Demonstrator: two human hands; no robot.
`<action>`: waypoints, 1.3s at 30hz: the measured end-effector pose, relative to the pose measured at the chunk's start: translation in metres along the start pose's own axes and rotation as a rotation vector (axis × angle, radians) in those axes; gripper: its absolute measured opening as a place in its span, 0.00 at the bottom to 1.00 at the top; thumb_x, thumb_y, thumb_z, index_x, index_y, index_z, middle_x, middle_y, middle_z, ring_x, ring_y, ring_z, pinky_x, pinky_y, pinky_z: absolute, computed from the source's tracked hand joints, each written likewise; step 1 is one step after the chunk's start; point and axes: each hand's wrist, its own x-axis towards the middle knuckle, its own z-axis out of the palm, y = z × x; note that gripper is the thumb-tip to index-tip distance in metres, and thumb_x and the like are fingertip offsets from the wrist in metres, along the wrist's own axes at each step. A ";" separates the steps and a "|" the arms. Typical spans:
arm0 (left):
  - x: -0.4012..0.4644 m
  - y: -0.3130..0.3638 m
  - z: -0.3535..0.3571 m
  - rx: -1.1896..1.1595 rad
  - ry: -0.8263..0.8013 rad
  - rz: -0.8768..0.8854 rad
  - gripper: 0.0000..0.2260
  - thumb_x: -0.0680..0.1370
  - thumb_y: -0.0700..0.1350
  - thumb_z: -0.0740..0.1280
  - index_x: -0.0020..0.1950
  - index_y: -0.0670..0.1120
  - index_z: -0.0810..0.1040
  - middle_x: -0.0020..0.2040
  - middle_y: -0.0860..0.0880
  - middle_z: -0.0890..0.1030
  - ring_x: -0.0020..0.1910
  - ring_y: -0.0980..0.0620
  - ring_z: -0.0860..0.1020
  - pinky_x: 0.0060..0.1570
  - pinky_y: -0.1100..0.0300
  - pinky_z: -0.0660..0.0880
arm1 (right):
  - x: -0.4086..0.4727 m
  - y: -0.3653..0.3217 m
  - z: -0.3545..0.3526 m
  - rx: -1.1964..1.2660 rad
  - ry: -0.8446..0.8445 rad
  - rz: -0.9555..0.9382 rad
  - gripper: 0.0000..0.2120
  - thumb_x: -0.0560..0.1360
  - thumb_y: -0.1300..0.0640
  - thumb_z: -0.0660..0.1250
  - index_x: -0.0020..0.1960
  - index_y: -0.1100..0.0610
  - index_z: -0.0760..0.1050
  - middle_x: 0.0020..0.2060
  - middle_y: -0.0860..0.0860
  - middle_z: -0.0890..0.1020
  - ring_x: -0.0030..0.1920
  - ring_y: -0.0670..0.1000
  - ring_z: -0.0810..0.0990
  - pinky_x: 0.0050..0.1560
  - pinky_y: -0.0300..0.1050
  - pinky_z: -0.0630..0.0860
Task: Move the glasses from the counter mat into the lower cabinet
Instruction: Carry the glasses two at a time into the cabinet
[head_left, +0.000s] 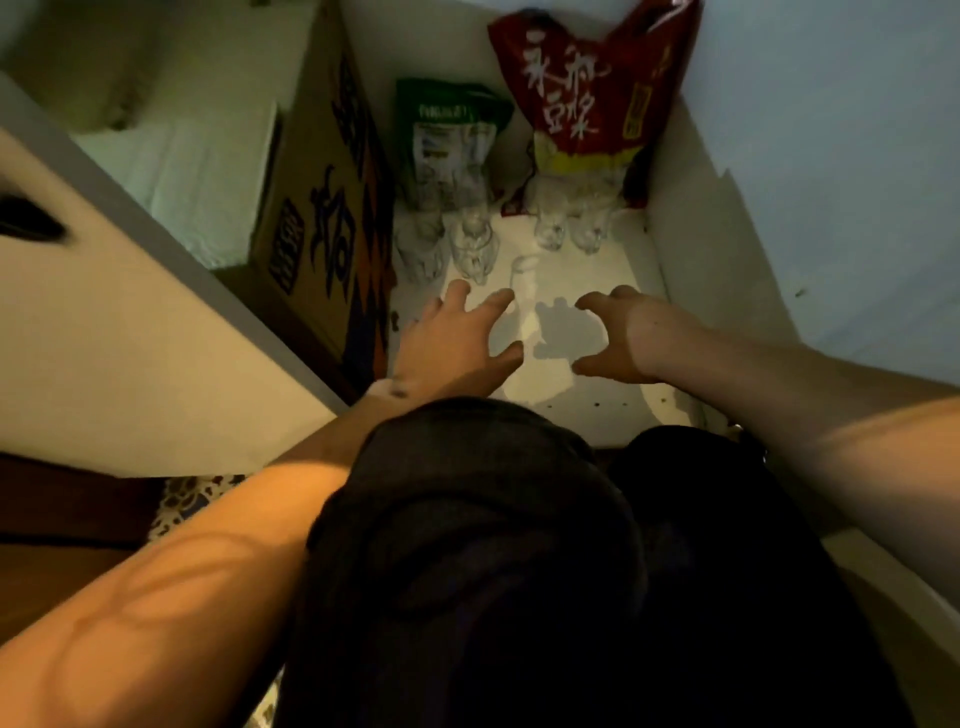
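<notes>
Dark knees (493, 545), hands (457, 332), glasses (470, 249), box (322, 208), bags (587, 104)

Beyond the hands, a red printed bag (587, 104) stands at the back with a green-topped clear packet (447, 135) just to its left, and a brown cardboard box (322, 218) leans farther left.

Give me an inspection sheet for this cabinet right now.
Surface: white cabinet floor, dimly lit, hand shadows on it.
Job's things: clear glasses grouped at the back; one glass nearer, just past the left fingertips.
Clutter: red bag, green packet, cardboard box on the left.
Hands: left hand and right hand both spread, holding nothing.
Cables: nothing seen.
Surroundings: open cabinet door at left; person's dark clothing below.
</notes>
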 end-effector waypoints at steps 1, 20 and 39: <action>-0.001 -0.006 -0.011 0.028 -0.005 -0.008 0.29 0.78 0.66 0.60 0.78 0.61 0.60 0.75 0.44 0.66 0.72 0.37 0.68 0.64 0.40 0.70 | -0.005 -0.002 -0.007 -0.002 0.037 -0.010 0.40 0.72 0.37 0.71 0.79 0.46 0.58 0.71 0.55 0.69 0.66 0.60 0.74 0.59 0.54 0.76; 0.007 0.005 -0.094 -0.009 0.213 -0.038 0.37 0.76 0.69 0.56 0.82 0.57 0.49 0.82 0.42 0.57 0.78 0.33 0.59 0.70 0.34 0.65 | -0.030 -0.023 -0.076 0.183 0.382 -0.023 0.37 0.76 0.37 0.63 0.79 0.48 0.54 0.77 0.54 0.60 0.72 0.61 0.67 0.65 0.59 0.73; -0.199 0.149 -0.368 0.026 -0.422 -0.025 0.34 0.81 0.67 0.54 0.83 0.58 0.47 0.83 0.43 0.56 0.79 0.35 0.57 0.72 0.37 0.64 | -0.335 -0.075 -0.288 0.184 -0.116 0.100 0.34 0.80 0.38 0.59 0.80 0.51 0.53 0.74 0.56 0.63 0.72 0.61 0.64 0.64 0.60 0.73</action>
